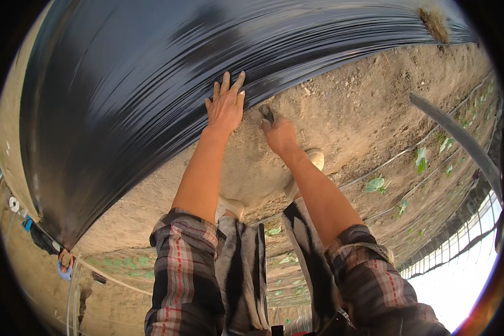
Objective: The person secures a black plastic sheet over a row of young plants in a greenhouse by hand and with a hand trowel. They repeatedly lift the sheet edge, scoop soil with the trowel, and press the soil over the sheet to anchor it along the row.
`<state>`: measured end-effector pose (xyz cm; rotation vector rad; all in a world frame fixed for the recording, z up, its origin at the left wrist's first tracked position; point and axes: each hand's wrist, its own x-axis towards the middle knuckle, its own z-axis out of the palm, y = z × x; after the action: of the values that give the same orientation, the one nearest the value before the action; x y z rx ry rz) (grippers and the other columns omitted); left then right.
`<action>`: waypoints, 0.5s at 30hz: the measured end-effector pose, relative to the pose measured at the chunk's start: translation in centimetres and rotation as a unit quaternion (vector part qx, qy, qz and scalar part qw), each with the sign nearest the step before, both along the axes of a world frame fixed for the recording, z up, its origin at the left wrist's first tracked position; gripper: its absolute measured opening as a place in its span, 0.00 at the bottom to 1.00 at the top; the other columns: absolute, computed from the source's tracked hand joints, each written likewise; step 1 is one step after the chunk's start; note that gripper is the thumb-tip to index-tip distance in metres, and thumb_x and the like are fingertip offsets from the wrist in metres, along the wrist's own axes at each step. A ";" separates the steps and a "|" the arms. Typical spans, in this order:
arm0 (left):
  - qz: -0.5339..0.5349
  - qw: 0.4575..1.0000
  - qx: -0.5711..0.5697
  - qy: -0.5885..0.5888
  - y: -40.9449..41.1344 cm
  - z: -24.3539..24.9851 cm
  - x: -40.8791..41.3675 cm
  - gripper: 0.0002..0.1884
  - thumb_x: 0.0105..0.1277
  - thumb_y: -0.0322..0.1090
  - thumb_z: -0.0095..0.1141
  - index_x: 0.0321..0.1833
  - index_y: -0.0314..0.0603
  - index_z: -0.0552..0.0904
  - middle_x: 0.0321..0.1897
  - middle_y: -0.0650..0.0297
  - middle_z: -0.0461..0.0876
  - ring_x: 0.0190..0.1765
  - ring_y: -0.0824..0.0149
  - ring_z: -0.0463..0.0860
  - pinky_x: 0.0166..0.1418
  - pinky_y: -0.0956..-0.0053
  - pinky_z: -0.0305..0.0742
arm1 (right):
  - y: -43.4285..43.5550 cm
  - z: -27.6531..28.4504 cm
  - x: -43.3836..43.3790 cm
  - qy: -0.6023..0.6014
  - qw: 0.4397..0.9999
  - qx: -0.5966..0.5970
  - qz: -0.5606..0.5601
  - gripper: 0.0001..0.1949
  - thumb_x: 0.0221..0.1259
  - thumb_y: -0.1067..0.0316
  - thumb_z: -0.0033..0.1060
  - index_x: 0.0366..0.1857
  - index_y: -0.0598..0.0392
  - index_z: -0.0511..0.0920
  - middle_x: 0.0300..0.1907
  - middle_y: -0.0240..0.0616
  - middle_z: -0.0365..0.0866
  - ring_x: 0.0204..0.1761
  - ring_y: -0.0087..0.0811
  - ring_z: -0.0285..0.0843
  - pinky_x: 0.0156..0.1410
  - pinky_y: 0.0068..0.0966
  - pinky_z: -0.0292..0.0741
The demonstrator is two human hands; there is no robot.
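Note:
A wide sheet of black plastic film point(122, 96) stretches in wrinkles over the ground, from the lower left to the upper right. Spread flat with its fingers apart, my left hand point(226, 107) presses on the film near its edge. Just right of it, over bare soil, my right hand point(280, 133) is closed around a small dark tool point(267, 113); the tool's tip is close to the soil beside the film's edge, and its exact kind cannot be made out.
A clump of soil point(434, 26) lies on the film at the upper right. A dark curved pipe point(458, 130) crosses the right side. Thin drip lines and young leafy plants point(376, 185) run behind my feet. Another person point(65, 266) is at the film's far lower-left end.

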<state>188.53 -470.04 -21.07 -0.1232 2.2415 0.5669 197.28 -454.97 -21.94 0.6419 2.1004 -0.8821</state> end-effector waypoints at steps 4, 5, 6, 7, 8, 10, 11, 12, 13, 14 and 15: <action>0.036 0.999 0.004 0.038 -0.5 -0.3 -0.6 0.24 0.79 0.49 0.35 0.77 0.73 0.61 0.79 0.60 0.55 0.79 0.49 0.56 0.77 0.37 0.51 | 1.9 1.2 -0.1 -0.087 0.995 -0.050 0.010 0.21 0.65 0.54 0.59 0.47 0.65 0.78 0.39 0.60 0.82 0.40 0.53 0.82 0.48 0.41 0.76; 0.045 0.998 0.020 0.034 -0.8 -0.4 -0.7 0.24 0.79 0.49 0.34 0.77 0.72 0.61 0.78 0.60 0.57 0.78 0.49 0.58 0.76 0.37 0.53 | 2.1 2.0 -0.2 -0.095 0.993 -0.063 -0.014 0.21 0.65 0.54 0.60 0.48 0.65 0.78 0.37 0.56 0.82 0.39 0.48 0.80 0.47 0.39 0.75; 0.054 0.997 0.037 0.030 -1.5 -0.4 -1.0 0.24 0.79 0.49 0.34 0.77 0.72 0.62 0.77 0.59 0.60 0.77 0.50 0.60 0.76 0.37 0.54 | 2.2 2.9 -0.2 -0.103 0.991 -0.076 -0.039 0.21 0.65 0.55 0.60 0.49 0.65 0.77 0.36 0.53 0.81 0.37 0.44 0.79 0.46 0.37 0.74; 0.060 0.996 0.059 0.029 -1.6 -0.3 -1.4 0.24 0.78 0.49 0.34 0.77 0.71 0.63 0.76 0.58 0.62 0.76 0.50 0.63 0.75 0.38 0.56 | 3.0 3.3 0.5 -0.091 0.990 -0.095 -0.060 0.21 0.66 0.55 0.61 0.50 0.64 0.77 0.35 0.50 0.80 0.36 0.40 0.77 0.45 0.35 0.74; 0.068 0.992 0.102 0.043 -1.4 -0.8 -1.5 0.24 0.78 0.50 0.35 0.76 0.70 0.64 0.73 0.58 0.68 0.73 0.51 0.67 0.73 0.38 0.58 | 4.1 3.5 1.4 -0.081 0.987 -0.111 -0.083 0.21 0.66 0.55 0.61 0.51 0.64 0.77 0.33 0.47 0.79 0.36 0.36 0.75 0.44 0.33 0.73; 0.060 0.990 0.129 -0.017 -0.7 -1.5 -1.6 0.24 0.78 0.50 0.35 0.76 0.69 0.64 0.73 0.58 0.68 0.73 0.51 0.68 0.72 0.38 0.59 | 7.5 2.8 5.0 -0.027 0.979 -0.164 -0.114 0.20 0.67 0.56 0.60 0.53 0.62 0.76 0.31 0.41 0.77 0.35 0.31 0.71 0.44 0.30 0.72; 0.062 0.988 0.133 -0.046 -1.2 -1.5 -1.5 0.24 0.78 0.50 0.35 0.76 0.69 0.64 0.72 0.58 0.69 0.73 0.51 0.68 0.72 0.38 0.59 | 8.3 3.8 5.9 -0.040 0.982 -0.160 -0.088 0.20 0.67 0.56 0.60 0.55 0.61 0.76 0.32 0.40 0.77 0.36 0.29 0.71 0.45 0.29 0.72; 0.046 0.991 0.122 -0.007 -2.6 -2.3 -0.1 0.24 0.79 0.50 0.34 0.76 0.69 0.64 0.76 0.60 0.63 0.77 0.51 0.61 0.75 0.37 0.55 | 8.3 5.2 6.3 -0.049 0.984 -0.165 -0.054 0.21 0.68 0.56 0.59 0.56 0.60 0.76 0.33 0.39 0.78 0.37 0.28 0.71 0.47 0.28 0.72; 0.032 0.995 0.095 -0.021 -2.1 -2.2 0.1 0.24 0.79 0.51 0.34 0.76 0.69 0.64 0.77 0.61 0.60 0.78 0.51 0.58 0.76 0.37 0.53 | 9.5 6.6 6.8 -0.070 0.983 -0.164 -0.050 0.21 0.68 0.55 0.59 0.57 0.59 0.76 0.33 0.40 0.78 0.36 0.30 0.73 0.46 0.29 0.72; 0.017 0.997 0.065 -0.035 -1.4 -1.8 0.5 0.24 0.79 0.51 0.33 0.76 0.70 0.64 0.78 0.62 0.57 0.79 0.52 0.55 0.77 0.37 0.52 | 10.5 8.0 7.2 -0.090 0.981 -0.165 -0.045 0.21 0.69 0.55 0.58 0.57 0.59 0.76 0.34 0.42 0.79 0.35 0.31 0.74 0.45 0.30 0.73; 0.002 0.998 0.035 -0.049 -1.0 -1.3 0.8 0.24 0.79 0.51 0.33 0.76 0.71 0.64 0.80 0.63 0.55 0.81 0.52 0.51 0.78 0.37 0.50 | 11.2 9.1 7.4 -0.111 0.979 -0.166 -0.040 0.21 0.69 0.55 0.58 0.58 0.58 0.76 0.34 0.43 0.80 0.35 0.32 0.75 0.45 0.31 0.73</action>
<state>189.33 -470.99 -22.34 -0.1179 2.1248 0.6282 204.69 -443.74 -12.82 0.6178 1.6896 -1.1220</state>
